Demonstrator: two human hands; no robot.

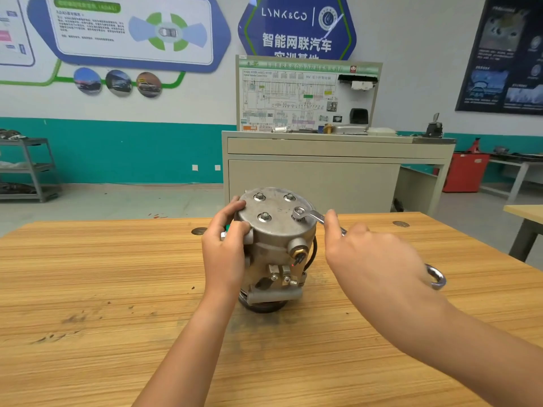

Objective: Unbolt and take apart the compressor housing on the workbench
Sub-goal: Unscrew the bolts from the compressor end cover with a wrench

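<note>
Single wide-angle view from the person's head, facing forward and downward over the workbench [88,274], near enough that the left hand [226,248] and right hand [373,259] reach in from the lower edge to the centred compressor housing [276,245], far wall [191,136] above.

White wall [205,92] above, teal band [117,151] below. Blue-framed car-diagram poster [132,30], blue hexagon sign [296,27], dark poster [505,54]. Beige cabinet [311,177] carries wiring-diagram board [305,95], stands behind wooden workbench [117,289]. Grey shelf rack [29,168] far left, red cabinet [465,171] right. Grey floor [117,201]. Even, soft light.
</note>
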